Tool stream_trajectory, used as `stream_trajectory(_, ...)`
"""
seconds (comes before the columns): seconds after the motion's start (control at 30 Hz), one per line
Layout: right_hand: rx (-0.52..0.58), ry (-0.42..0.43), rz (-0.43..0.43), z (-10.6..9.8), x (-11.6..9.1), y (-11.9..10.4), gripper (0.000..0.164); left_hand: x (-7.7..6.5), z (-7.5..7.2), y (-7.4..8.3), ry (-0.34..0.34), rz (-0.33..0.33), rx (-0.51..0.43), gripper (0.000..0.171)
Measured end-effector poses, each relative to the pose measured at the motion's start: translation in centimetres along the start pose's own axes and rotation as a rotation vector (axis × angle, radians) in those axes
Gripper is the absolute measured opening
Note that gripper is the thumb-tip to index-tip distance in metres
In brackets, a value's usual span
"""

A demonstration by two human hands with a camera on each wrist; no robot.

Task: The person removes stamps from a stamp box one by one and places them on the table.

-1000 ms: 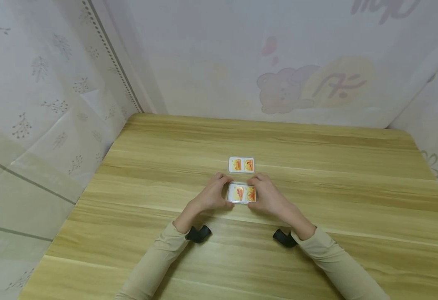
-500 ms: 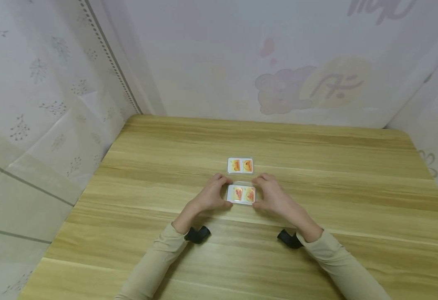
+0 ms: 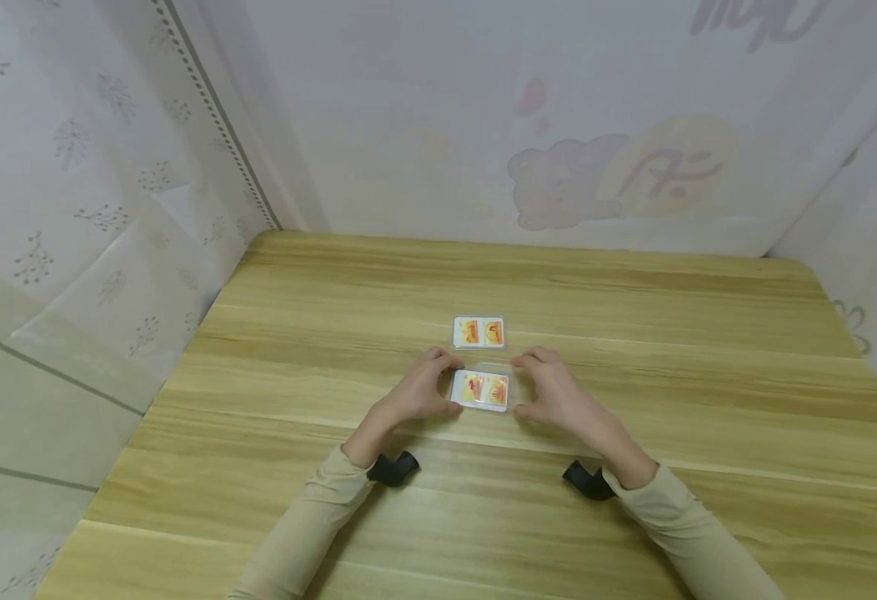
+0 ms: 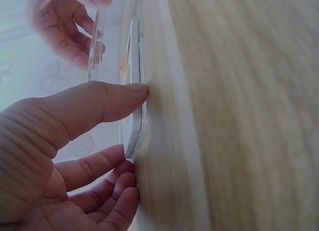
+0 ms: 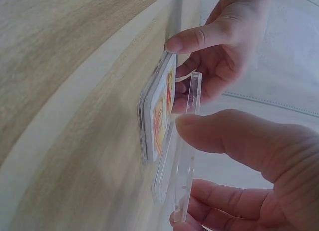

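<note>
The card case [image 3: 479,390] lies on the worktop [image 3: 633,321] between your hands, its printed side up, showing two red, orange and yellow pictures on white. Your left hand [image 3: 425,390] grips its left end, thumb on the near edge and fingers at the far edge, the hand spread only as wide as the case. Your right hand [image 3: 558,400] has hold of a clear lid [image 5: 185,161], with the thumb on one long edge and fingers on the other, about as far apart as the left's. That lid is up off the worktop, just above the case; your right wrist view shows a gap between them, though whether its far end touches your left fingers you cannot tell. Beyond both hands, near but apart from the first case, a second card case [image 3: 479,332] lies flat, printed in similar colours.
</note>
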State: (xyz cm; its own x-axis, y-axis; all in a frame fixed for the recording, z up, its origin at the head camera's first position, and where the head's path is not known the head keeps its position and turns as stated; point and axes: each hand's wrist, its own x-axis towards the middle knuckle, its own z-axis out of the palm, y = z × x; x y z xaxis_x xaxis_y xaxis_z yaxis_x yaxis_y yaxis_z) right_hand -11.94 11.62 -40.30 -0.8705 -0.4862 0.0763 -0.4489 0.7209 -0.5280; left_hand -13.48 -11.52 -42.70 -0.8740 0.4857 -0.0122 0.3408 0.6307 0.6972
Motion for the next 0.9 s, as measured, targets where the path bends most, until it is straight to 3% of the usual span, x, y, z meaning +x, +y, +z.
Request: stream_trajectory(0.9, -0.013, 0.032, 0.01, -1.0, -1.7, 1.2, 0.061, 0.0, -0.1, 0.1, 0.007, 0.023, 0.013, 0.052)
